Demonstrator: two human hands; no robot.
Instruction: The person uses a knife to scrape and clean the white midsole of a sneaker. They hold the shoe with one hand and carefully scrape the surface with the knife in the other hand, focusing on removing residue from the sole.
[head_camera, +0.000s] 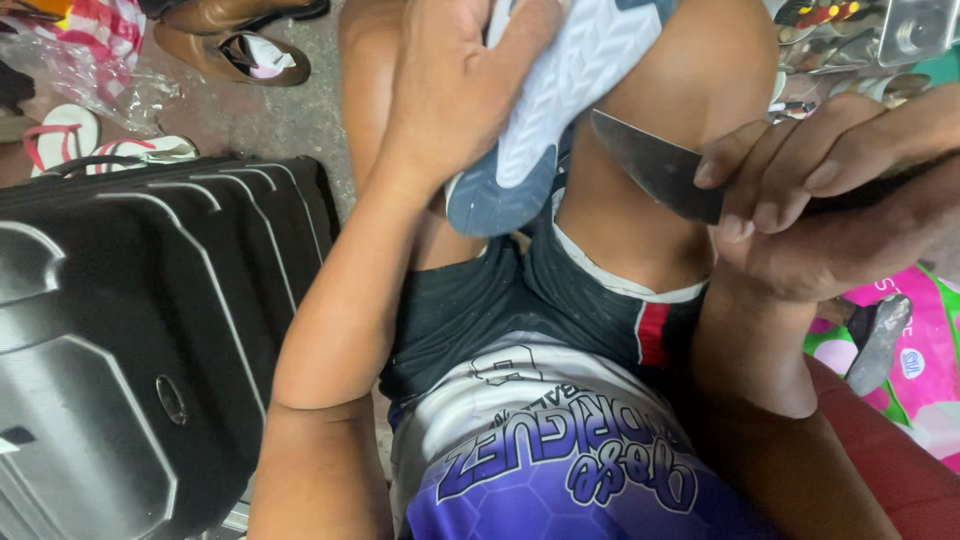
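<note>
White sole: the shoe (560, 100) lay between the knees, sole up.
Left hand (450, 90): arm stretched forward, fingers wrapped over the shoe.
Right hand (810, 190): wrist bent inward, fingers closed on a knife (655, 165), tip near the sole.

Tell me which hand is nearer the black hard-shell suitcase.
Left. The left hand grips the white-soled shoe at top centre, closer to the suitcase at lower left; the right hand holds the knife far right.
</note>
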